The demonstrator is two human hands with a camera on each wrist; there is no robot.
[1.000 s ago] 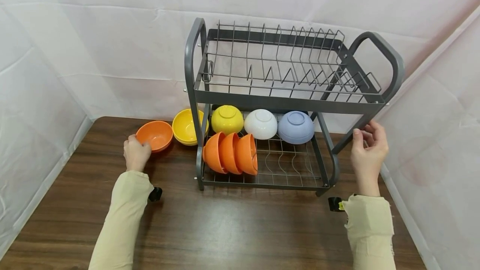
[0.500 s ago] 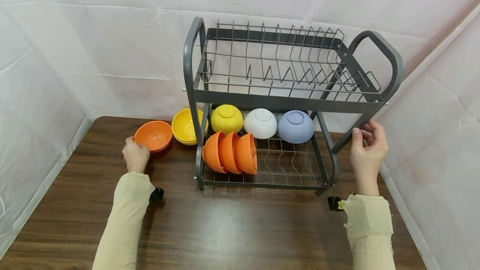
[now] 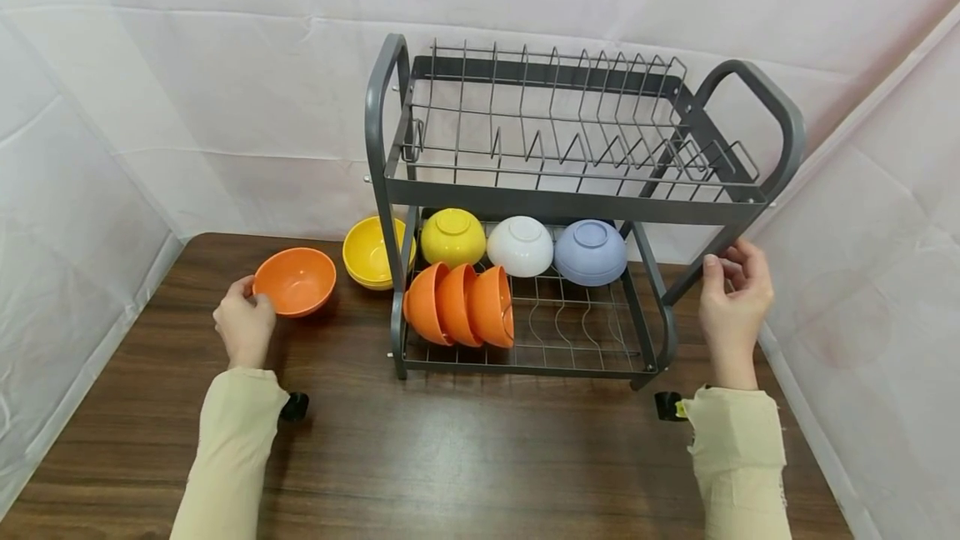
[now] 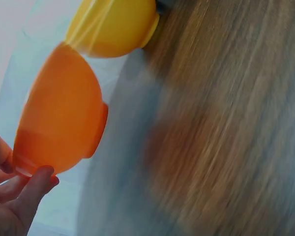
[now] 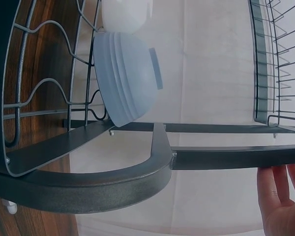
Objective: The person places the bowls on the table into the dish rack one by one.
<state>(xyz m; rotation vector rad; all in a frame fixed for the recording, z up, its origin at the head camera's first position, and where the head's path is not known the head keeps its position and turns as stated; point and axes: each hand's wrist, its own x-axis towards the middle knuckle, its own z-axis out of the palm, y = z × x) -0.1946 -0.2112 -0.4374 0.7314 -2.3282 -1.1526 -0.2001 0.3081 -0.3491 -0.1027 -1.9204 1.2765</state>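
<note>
My left hand pinches the left edge of an orange bowl, thumb on one side and fingers on the other. In the left wrist view the orange bowl appears tipped on its side, with a blurred reflection on the wood beyond. Beside it, yellow bowls sit nested on the table, partly hidden behind the rack's left post. At the other end, my right hand holds the right post of the grey two-tier dish rack; its fingers meet the post's edge in the right wrist view.
On the rack's lower tier, a yellow bowl, a white bowl and a lavender bowl lie upside down at the back. Three orange bowls stand on edge before them. White cloth walls surround the wooden table.
My left hand has drawn the orange bowl left and towards me, away from the yellow bowls. The right hand keeps its place on the rack.
</note>
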